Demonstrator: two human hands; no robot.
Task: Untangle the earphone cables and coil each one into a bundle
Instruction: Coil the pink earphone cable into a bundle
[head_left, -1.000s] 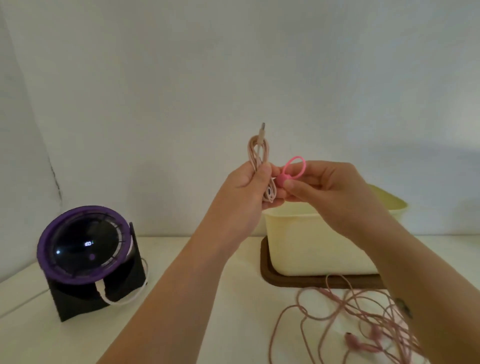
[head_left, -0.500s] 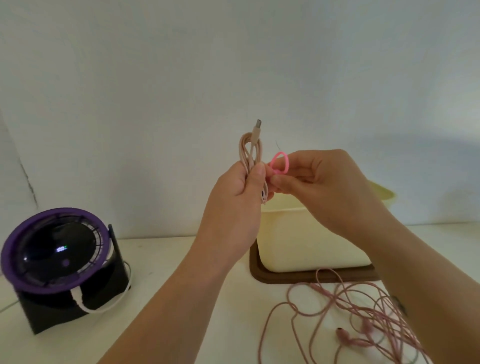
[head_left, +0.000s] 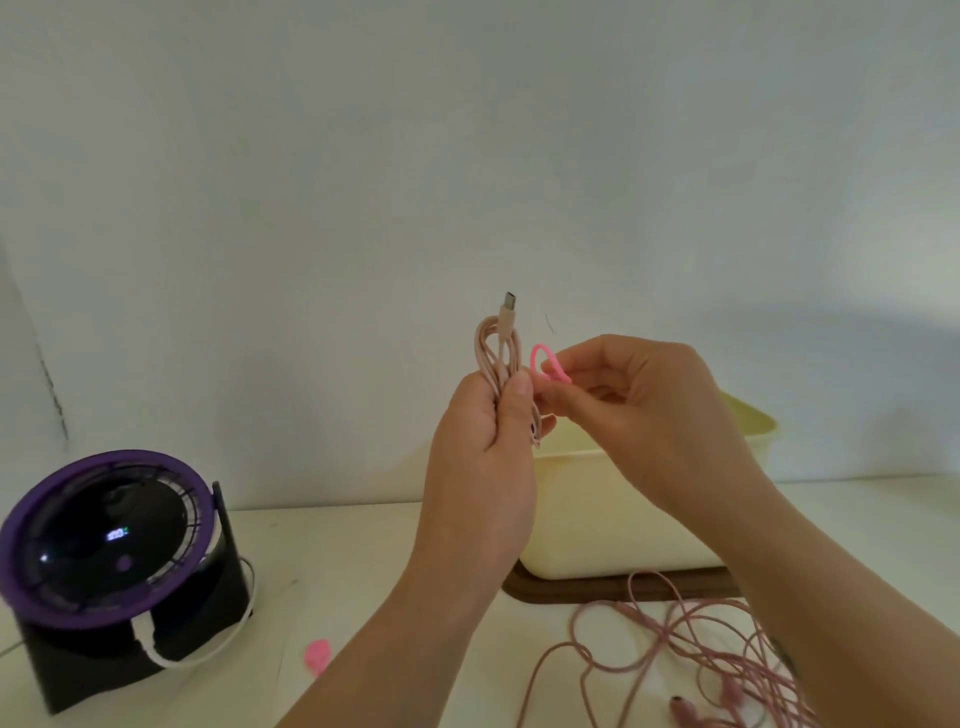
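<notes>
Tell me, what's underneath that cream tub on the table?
A dark brown tray lies under the cream tub; only its front edge and rounded left corner show. The person's right arm covers its right end, and the tub hides the rest.

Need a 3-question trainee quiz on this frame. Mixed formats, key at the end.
1. True or false: the left hand grips a coiled cable bundle with its plug pointing up.
2. What does the right hand pinch? A) an earbud B) a pink band C) a plug
3. Fill in: the loose pink cables lie on the table in front of the cream ____.

Key: 1 true; 2 B; 3 tub.
</notes>
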